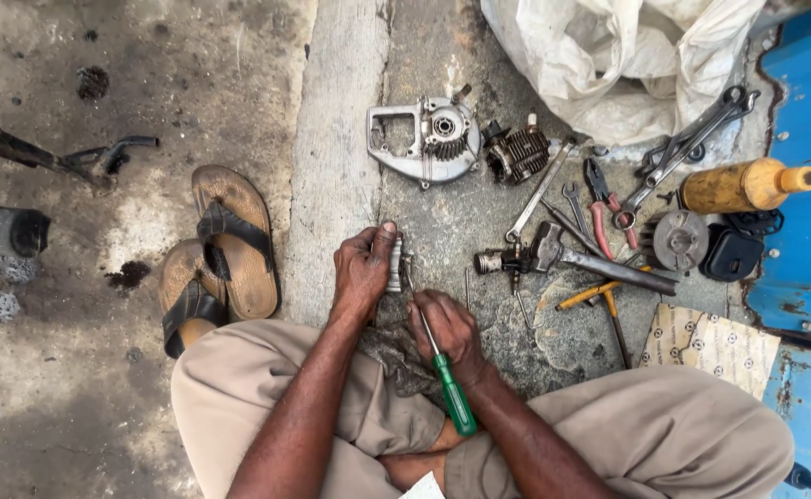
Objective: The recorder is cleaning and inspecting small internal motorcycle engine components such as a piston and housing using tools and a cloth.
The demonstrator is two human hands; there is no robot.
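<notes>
Small silvery metal part (394, 263), cylindrical and ribbed, is held upright at frame centre, clamped in left hand (364, 270). Green-handled screwdriver (442, 370) is gripped by right hand (449, 328), tip set against part. Oily rag (396, 346) is spread beneath, on lap. Tools crowded at 2 to 3 o'clock: hammer (599, 263), pliers (601, 208), engine casing (424, 139) at 12. Sandals (225, 245) lie at 9 o'clock; bare concrete floor (331, 185) is seen between.

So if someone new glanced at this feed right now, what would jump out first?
Probably the two hands at centre: the left hand grips a small metal part while the right hand works a green-handled screwdriver against it. Next, the tool scatter right of them, around a hammer, and the silver engine casing above.
</notes>
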